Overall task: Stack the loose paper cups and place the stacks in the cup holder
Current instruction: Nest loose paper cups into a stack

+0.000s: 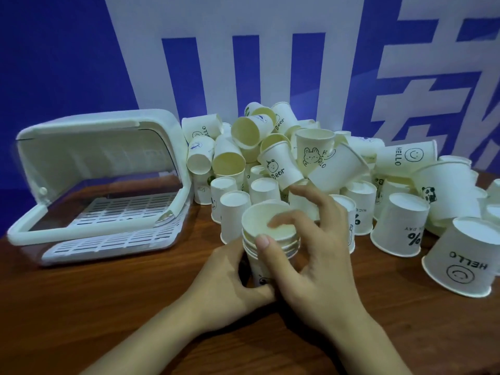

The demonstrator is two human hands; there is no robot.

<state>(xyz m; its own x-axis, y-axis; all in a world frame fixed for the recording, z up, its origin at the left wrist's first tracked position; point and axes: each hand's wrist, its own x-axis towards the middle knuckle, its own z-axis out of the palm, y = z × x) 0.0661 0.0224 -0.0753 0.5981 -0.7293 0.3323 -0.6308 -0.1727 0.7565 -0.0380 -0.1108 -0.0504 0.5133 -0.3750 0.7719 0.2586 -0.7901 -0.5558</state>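
Right hand [305, 239] sits over the short stack of nested white paper cups [267, 239], which stands mouth-up on the brown wood-grain surface [108, 307]. Its thumb lies against the near side of the rims and one finger reaches into the mouth of the top cup; the remaining fingers are spread loosely above and beyond the stack. Left hand [232, 282] grips the lower body of the same stack, fingers curled round it from the left.

Immediately beyond and to the right of both hands lies the heap of loose white printed paper cups [297, 158], some upturned on their rims, some lying on their sides, several balanced on others. Well to the left of the left hand stands the white plastic cup holder with raised clear lid and slotted tray [102, 185], its tray holding no stack yet.

Assessment: stacking is at an early stage; the heap is largely untouched.

Risks: the rims in the stack appear unevenly seated, so a hard push on the top cup could crease a thin wall or jam cups askew. Drawing a cup from the base of the heap would likely topple the balanced ones, some toward the surface edge at right. A tall stack carried by its base may lean or shed cups.
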